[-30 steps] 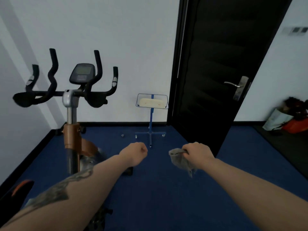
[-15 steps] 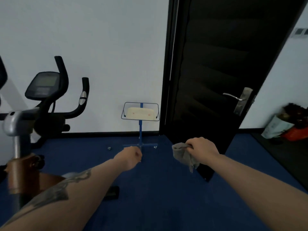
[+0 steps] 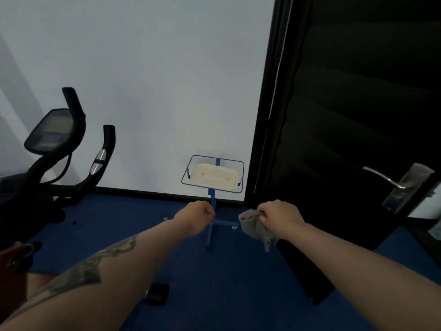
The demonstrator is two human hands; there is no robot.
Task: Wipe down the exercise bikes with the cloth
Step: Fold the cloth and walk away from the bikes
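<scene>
My right hand point(image 3: 280, 217) grips a crumpled grey cloth point(image 3: 256, 229), which hangs down from the fist over the blue floor. My left hand point(image 3: 196, 217) is curled into a fist and holds nothing. Both arms stretch forward at the middle of the view. An exercise bike point(image 3: 59, 149) stands at the left edge, with black handlebars and a dark console screen. Its lower frame is mostly cut off by the picture's edge. Neither hand touches the bike.
A blue wire stand point(image 3: 212, 182) holding a cream tray stands against the white wall ahead. An open black door point(image 3: 358, 130) with a metal handle point(image 3: 391, 182) fills the right side. A small black object point(image 3: 156, 293) lies on the blue floor.
The view has swung to the right, so the bike slid toward the left edge and the door came closer. Both hands keep their pose, the right still holding the cloth.
</scene>
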